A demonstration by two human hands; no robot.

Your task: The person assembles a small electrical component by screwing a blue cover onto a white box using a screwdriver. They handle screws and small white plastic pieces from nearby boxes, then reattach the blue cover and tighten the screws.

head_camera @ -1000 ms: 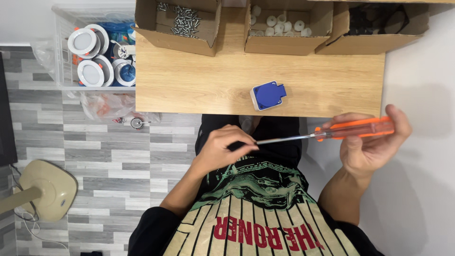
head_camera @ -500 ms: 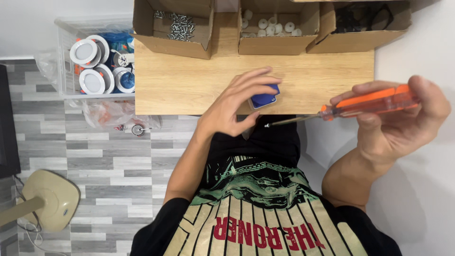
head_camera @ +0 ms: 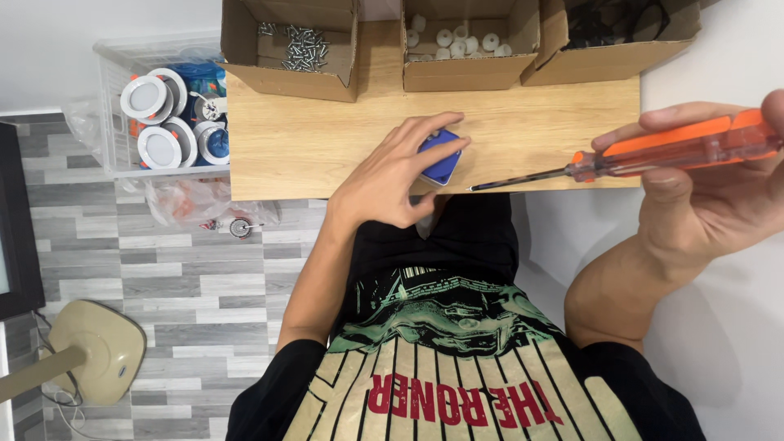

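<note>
I note the right hand [head_camera: 719, 196] nearest the camera, clenched around the orange handle of a screwdriver [head_camera: 653, 153]; thumb and fingers wrap the handle, and the dark shaft points left, its tip just over the near edge of the wooden tabletop [head_camera: 327, 147]. The left hand [head_camera: 392, 175] lies flat beyond it, fingers spread over a small blue box [head_camera: 441, 159], fingertips resting on its top; I cannot tell whether it grips the box or merely presses it. The blue box sits on the tabletop close to the near edge, just left of the screwdriver tip and apart from it. Further off, along the far edge, I record three open cardboard boxes: one with screws [head_camera: 298, 45], one with small white round parts [head_camera: 469, 41], one with dark cables [head_camera: 612, 33]. Left of the table stands a clear bin of round white light fittings [head_camera: 167, 114]
</note>
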